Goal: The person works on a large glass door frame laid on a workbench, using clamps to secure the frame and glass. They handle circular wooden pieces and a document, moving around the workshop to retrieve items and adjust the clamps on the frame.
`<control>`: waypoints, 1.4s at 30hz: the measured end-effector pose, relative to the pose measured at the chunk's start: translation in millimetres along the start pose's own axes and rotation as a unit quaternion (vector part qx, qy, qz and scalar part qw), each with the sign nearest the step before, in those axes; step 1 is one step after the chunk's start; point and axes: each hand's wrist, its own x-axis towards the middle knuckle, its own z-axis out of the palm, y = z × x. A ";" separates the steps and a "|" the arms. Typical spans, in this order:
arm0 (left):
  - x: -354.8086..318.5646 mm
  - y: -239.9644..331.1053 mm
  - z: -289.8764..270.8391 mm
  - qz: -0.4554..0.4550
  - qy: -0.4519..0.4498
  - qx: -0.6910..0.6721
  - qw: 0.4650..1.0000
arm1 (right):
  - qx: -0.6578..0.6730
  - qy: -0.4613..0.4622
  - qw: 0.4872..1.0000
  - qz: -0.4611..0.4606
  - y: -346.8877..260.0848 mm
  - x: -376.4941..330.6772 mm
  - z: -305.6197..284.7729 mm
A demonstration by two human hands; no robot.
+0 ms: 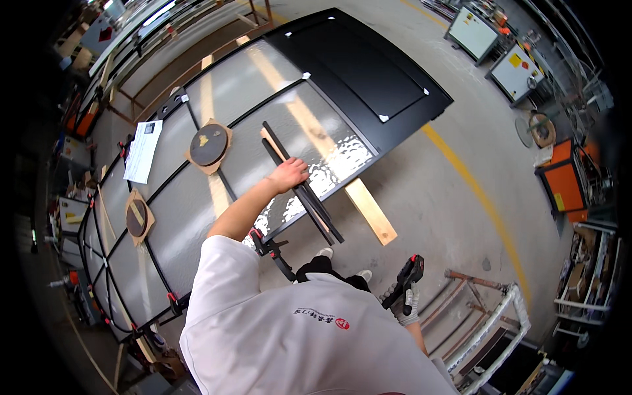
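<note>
My left hand, bare, is closed around a bundle of long dark strips, some with a tan face. The strips lie across the near edge of a large black-framed glazed door panel, their lower ends sticking out past it. Low on the right, my right hand wears a grey-white glove. It grips a black hand tool with red parts, held beside my body away from the panel; its exact kind is unclear. A black-and-red clamp sits on the panel's edge near my left forearm.
Wooden beams support the panel. Two round discs on brown cardboard and a paper sheet lie on it. More red-tipped clamps line its edge. A metal frame trolley stands right; orange and white machines stand beyond.
</note>
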 end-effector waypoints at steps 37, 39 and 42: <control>209.3 297.0 -100.3 -0.415 0.181 -0.753 0.478 | -0.602 -0.172 0.760 -0.175 -251.0 86.6 66.7; 204.9 287.7 -96.4 -0.456 0.231 -0.751 0.418 | -0.638 -0.152 0.734 -0.178 -274.0 97.9 37.7; 202.3 261.0 -103.1 -0.481 0.337 -0.753 0.296 | -0.612 -0.153 0.763 -0.145 -303.4 132.9 -17.8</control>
